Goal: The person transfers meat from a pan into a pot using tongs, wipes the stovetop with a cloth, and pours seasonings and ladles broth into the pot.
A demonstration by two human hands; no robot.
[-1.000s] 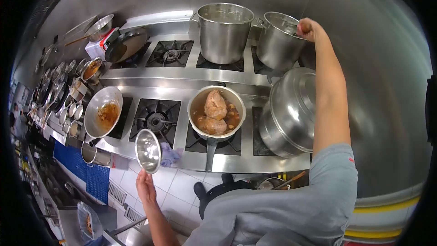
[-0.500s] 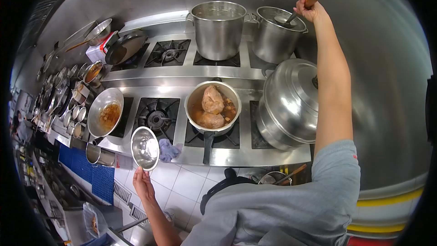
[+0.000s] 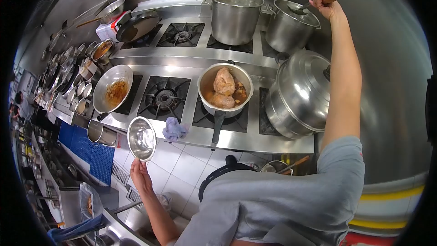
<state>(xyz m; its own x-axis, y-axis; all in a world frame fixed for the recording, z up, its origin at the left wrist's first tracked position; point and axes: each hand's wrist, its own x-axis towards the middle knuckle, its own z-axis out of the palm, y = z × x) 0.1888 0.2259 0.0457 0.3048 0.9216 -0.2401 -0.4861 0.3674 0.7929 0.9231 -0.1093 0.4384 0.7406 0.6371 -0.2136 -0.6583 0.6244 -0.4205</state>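
My left hand point(image 3: 141, 176) grips the rim of a shiny metal bowl point(image 3: 141, 139), which is tilted and looks bare inside. At the upper right, my right hand point(image 3: 324, 7) is closed round the wooden handle of a ladle point(image 3: 298, 10). The ladle's dark head is at the mouth of a tall stockpot point(image 3: 290, 30); I cannot tell whether it dips into the contents. A second stockpot point(image 3: 235, 20) stands to its left. On the front burner, a long-handled pot point(image 3: 225, 109) holds large pieces of meat point(image 3: 224, 84) in brown liquid.
A big lidded steamer pot point(image 3: 296, 95) stands at the front right. To the left are a wok point(image 3: 101, 93) with brown food and a black-grated burner point(image 3: 164, 99). A purple cloth point(image 3: 175, 129) lies on the stove edge. Several small pots crowd the far left.
The camera view has shifted, so the stove appears further right and higher. My right hand keeps the ladle over the same stockpot, with its handle tipped lower. The bowl stays in my left hand.
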